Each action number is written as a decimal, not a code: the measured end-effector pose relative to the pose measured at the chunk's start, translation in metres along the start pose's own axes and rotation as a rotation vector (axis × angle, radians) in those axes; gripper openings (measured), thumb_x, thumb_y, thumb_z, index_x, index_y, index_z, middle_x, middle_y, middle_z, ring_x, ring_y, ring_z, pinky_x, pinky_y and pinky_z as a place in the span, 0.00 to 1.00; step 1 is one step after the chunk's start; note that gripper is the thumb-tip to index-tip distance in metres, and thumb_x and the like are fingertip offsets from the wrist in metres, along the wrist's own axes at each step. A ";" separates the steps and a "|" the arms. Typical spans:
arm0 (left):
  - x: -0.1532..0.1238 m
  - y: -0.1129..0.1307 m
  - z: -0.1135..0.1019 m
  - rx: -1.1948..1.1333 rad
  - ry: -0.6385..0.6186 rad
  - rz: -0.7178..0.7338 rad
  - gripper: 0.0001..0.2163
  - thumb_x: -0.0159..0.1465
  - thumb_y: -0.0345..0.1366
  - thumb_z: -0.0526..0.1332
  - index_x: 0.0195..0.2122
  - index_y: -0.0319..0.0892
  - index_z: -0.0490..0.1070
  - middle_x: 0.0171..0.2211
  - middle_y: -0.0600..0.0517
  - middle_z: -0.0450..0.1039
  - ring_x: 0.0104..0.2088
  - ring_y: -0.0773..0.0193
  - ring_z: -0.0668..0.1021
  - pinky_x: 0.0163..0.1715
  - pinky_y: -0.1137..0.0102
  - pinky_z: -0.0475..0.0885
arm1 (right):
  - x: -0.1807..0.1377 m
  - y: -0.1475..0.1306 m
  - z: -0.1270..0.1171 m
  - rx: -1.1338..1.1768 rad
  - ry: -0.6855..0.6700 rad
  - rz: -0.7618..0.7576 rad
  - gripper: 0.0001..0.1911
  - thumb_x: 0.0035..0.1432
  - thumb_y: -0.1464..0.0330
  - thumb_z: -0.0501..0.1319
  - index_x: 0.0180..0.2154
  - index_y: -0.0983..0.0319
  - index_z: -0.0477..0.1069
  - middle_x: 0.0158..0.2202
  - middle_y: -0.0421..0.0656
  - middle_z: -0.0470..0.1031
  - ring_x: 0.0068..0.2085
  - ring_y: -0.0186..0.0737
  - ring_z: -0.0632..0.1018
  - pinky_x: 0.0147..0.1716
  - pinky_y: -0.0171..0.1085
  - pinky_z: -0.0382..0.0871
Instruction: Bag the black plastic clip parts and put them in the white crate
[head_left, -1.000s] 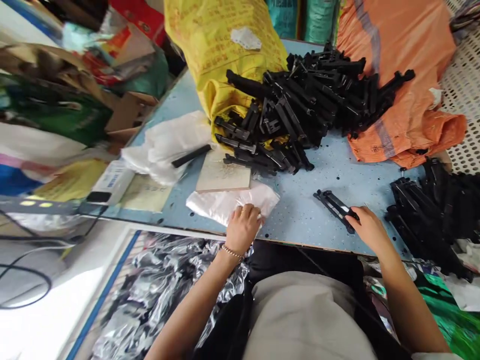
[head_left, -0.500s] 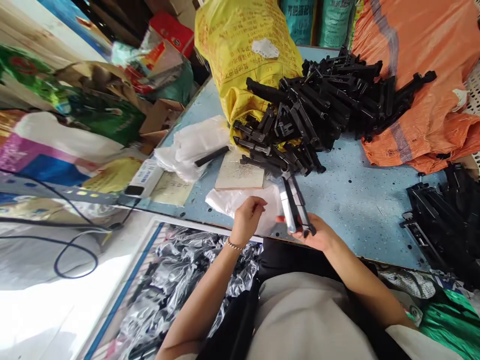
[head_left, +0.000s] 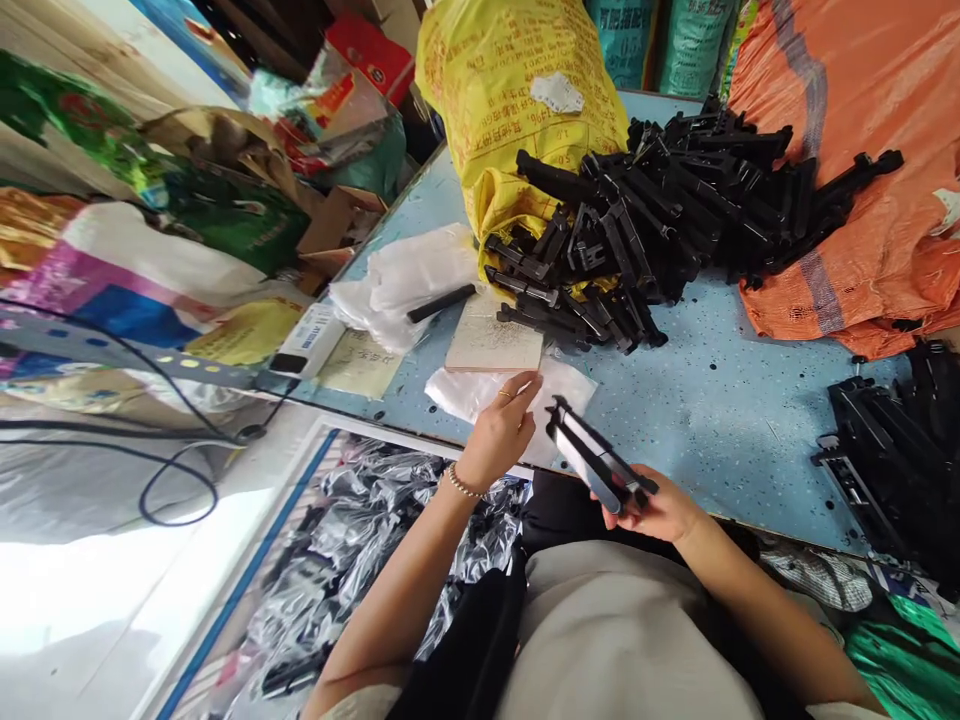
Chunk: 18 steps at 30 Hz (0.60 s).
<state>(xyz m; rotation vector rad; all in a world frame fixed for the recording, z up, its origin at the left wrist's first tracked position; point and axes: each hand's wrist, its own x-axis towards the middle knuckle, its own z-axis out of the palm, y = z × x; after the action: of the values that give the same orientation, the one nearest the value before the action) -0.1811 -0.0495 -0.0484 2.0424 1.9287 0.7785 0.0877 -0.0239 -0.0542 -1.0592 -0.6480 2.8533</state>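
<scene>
My right hand (head_left: 654, 510) grips a long black plastic part (head_left: 596, 462) near the table's front edge, its far end pointing up and left. My left hand (head_left: 501, 432) hovers just left of that part, over a stack of clear plastic bags (head_left: 480, 392). Its fingers are loosely curled, and I cannot make out whether they pinch a bag. A large heap of the same black parts (head_left: 660, 220) lies on the blue table (head_left: 705, 400) behind.
A yellow sack (head_left: 517, 100) and an orange sack (head_left: 847, 150) flank the heap. More black parts (head_left: 892, 450) lie at the right. A tan board (head_left: 495, 345), white bags (head_left: 405, 280) and a small box (head_left: 307, 340) sit at the left. Bagged parts (head_left: 352, 560) fill a bin below.
My right hand picked a black part off the table at the right and brought it in front of me. My left hand lifted off the clear bags toward it.
</scene>
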 end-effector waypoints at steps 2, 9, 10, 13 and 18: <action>-0.005 0.006 -0.002 -0.023 -0.003 0.055 0.26 0.67 0.23 0.49 0.66 0.38 0.61 0.65 0.39 0.63 0.64 0.56 0.70 0.62 0.62 0.72 | 0.017 0.008 0.003 0.085 -0.019 0.024 0.22 0.49 0.54 0.65 0.36 0.65 0.68 0.26 0.43 0.76 0.23 0.25 0.71 0.19 0.22 0.49; -0.041 0.046 0.012 -0.071 -0.044 0.355 0.34 0.66 0.19 0.47 0.73 0.41 0.43 0.66 0.39 0.61 0.65 0.58 0.68 0.63 0.62 0.71 | 0.056 -0.009 0.025 -0.393 0.371 -0.276 0.22 0.58 0.51 0.57 0.36 0.65 0.69 0.25 0.39 0.70 0.25 0.22 0.64 0.24 0.24 0.55; -0.043 0.052 0.014 -0.095 -0.058 0.363 0.35 0.66 0.20 0.47 0.73 0.40 0.42 0.66 0.38 0.61 0.66 0.57 0.68 0.63 0.62 0.71 | 0.054 -0.013 0.028 -0.464 0.427 -0.336 0.21 0.57 0.52 0.59 0.36 0.65 0.69 0.28 0.39 0.72 0.28 0.23 0.66 0.27 0.23 0.59; -0.044 0.066 0.010 -0.125 -0.047 0.266 0.28 0.68 0.24 0.49 0.70 0.36 0.52 0.62 0.36 0.66 0.63 0.54 0.71 0.61 0.60 0.72 | 0.043 -0.019 0.034 -0.748 0.456 -0.454 0.21 0.57 0.53 0.61 0.44 0.62 0.72 0.39 0.41 0.77 0.35 0.25 0.71 0.35 0.24 0.66; -0.058 0.067 -0.046 0.068 -0.182 -0.043 0.17 0.72 0.30 0.49 0.57 0.41 0.70 0.54 0.42 0.74 0.53 0.56 0.78 0.56 0.65 0.74 | 0.036 -0.028 0.023 -0.883 0.334 -0.338 0.31 0.53 0.46 0.62 0.49 0.62 0.74 0.41 0.45 0.80 0.36 0.28 0.76 0.38 0.28 0.73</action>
<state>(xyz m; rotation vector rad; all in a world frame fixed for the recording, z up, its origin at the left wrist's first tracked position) -0.1477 -0.1228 0.0113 2.0252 1.9133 0.5047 0.0421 -0.0010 -0.0499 -1.2720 -1.8978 2.0053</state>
